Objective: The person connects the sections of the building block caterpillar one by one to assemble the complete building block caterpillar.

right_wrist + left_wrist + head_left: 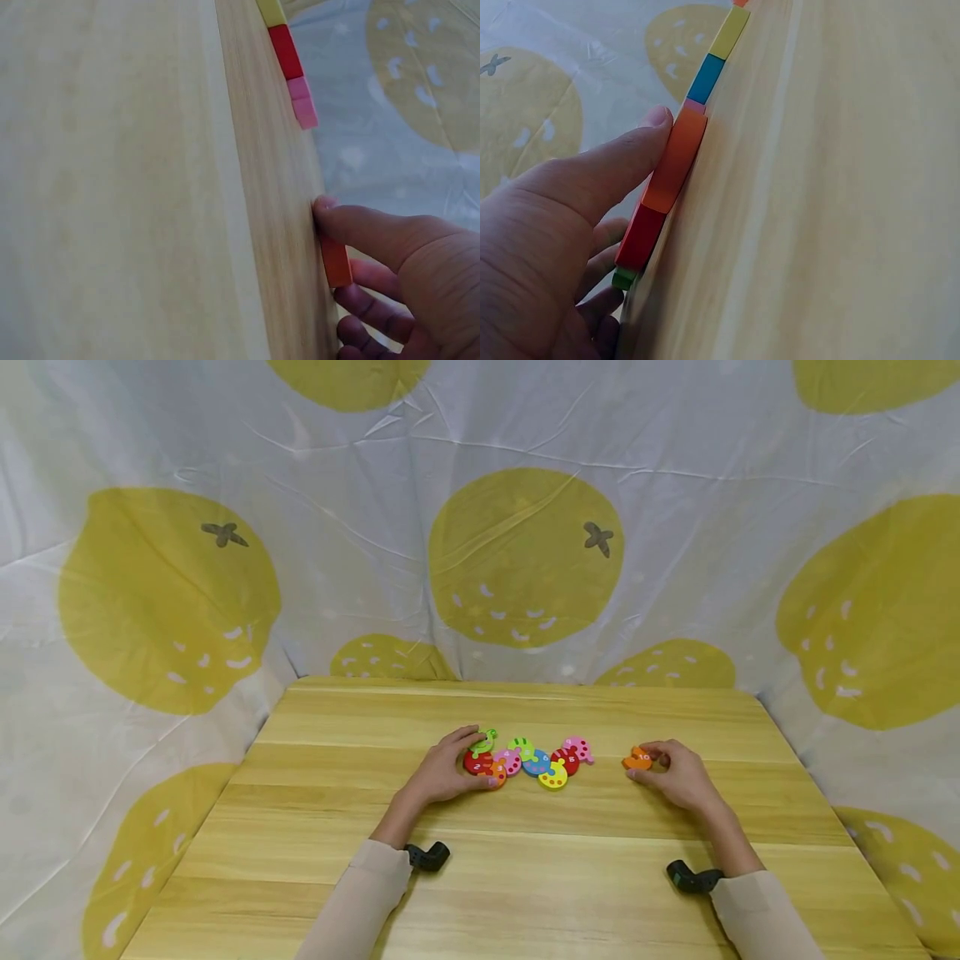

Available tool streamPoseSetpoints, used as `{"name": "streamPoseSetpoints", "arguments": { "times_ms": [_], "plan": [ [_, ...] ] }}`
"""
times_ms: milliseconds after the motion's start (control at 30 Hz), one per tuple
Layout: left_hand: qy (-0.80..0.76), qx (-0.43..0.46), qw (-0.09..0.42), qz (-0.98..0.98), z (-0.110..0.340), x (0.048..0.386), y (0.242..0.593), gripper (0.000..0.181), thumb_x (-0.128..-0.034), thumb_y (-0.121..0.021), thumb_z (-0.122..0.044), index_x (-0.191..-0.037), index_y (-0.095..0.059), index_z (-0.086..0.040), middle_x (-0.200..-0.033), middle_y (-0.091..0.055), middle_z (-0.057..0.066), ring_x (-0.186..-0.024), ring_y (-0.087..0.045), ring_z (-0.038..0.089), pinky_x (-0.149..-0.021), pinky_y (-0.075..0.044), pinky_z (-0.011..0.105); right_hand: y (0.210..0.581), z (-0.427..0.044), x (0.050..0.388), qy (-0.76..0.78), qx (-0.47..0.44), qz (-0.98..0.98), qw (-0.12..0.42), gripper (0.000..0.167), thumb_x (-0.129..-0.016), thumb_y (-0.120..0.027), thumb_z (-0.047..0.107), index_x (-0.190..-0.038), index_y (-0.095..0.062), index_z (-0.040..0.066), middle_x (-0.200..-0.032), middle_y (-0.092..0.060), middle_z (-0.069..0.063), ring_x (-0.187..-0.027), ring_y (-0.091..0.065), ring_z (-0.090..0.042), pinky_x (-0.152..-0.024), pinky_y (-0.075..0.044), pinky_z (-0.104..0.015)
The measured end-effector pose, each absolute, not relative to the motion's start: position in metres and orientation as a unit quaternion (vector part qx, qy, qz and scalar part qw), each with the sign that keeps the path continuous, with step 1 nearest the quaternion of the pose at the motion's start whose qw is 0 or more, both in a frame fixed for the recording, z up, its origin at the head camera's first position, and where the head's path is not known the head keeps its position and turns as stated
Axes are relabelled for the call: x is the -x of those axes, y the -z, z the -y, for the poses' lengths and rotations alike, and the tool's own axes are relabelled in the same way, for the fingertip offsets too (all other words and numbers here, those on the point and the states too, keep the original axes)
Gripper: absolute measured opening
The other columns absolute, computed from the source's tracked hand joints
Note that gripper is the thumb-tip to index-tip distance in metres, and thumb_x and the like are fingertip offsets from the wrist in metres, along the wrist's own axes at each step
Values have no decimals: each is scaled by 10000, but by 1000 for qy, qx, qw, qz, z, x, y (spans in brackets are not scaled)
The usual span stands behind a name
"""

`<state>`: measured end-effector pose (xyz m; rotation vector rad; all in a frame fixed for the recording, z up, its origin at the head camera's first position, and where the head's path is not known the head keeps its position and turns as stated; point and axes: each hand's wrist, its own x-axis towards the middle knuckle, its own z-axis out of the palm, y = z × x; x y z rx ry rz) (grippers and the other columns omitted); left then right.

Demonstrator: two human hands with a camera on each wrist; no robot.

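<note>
A joined chain of colourful caterpillar puzzle pieces (536,763) lies on the table, with printed numbers on several pieces and a green face piece (483,742) at its left end. My left hand (444,770) holds that end, thumb on an orange piece (676,159) and fingers around by the green face. A red piece (641,240) sits between them. To the right, apart from the chain, my right hand (681,773) pinches a loose orange puzzle piece (637,759) marked 10 between thumb and fingers. A pink piece (304,111) ends the chain on that side.
The wooden table (525,877) has its far edge against a white curtain (360,568) printed with yellow lemons. A black wrist camera (429,857) is strapped on the left wrist, and another black camera (692,877) on the right.
</note>
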<state>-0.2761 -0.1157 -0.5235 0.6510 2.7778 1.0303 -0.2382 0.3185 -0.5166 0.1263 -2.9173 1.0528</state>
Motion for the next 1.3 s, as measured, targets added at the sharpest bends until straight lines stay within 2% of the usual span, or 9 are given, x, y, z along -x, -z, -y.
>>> {"name": "streamPoseSetpoints", "arguments": {
  "times_ms": [167, 333, 1000, 1300],
  "plan": [
    [-339, -214, 62, -914, 123, 275, 530, 905, -785, -826, -608, -1538, -506, -222, -1667, -358, -28, -1555, -309, 290, -1225, -325, 569, 519, -317, 238, -350, -25, 937, 0, 609, -880, -825, 390, -1340, -648, 32, -1197, -659, -177, -1021, -567, -283, -797, -463, -347],
    [-344, -219, 67, -911, 130, 276, 531, 861, -798, -828, -579, -1522, -526, -224, -1666, -361, -31, -1556, -307, 293, -1235, -311, 561, 518, -313, 237, -361, -18, 932, 2, 600, -878, -831, 368, -1343, -643, 37, -1206, -669, -180, -1042, -587, -289, -817, -479, -348],
    [-357, -217, 52, -907, 127, 278, 526, 853, -758, -876, -540, -1471, -572, -181, -1614, -428, 43, -1515, -373, 318, -1223, -338, 550, 513, -271, 239, -413, -30, 910, 21, 574, -847, -862, 331, -1301, -667, 39, -1085, -672, -128, -971, -582, -247, -781, -486, -253],
    [-355, -213, 54, -909, 123, 280, 525, 875, -755, -870, -567, -1483, -561, -193, -1622, -414, 40, -1524, -358, 311, -1229, -331, 543, 515, -257, 243, -416, -42, 908, 25, 583, -841, -869, 279, -1333, -653, 53, -1106, -645, -130, -946, -575, -230, -764, -491, -257]
  ]
}}
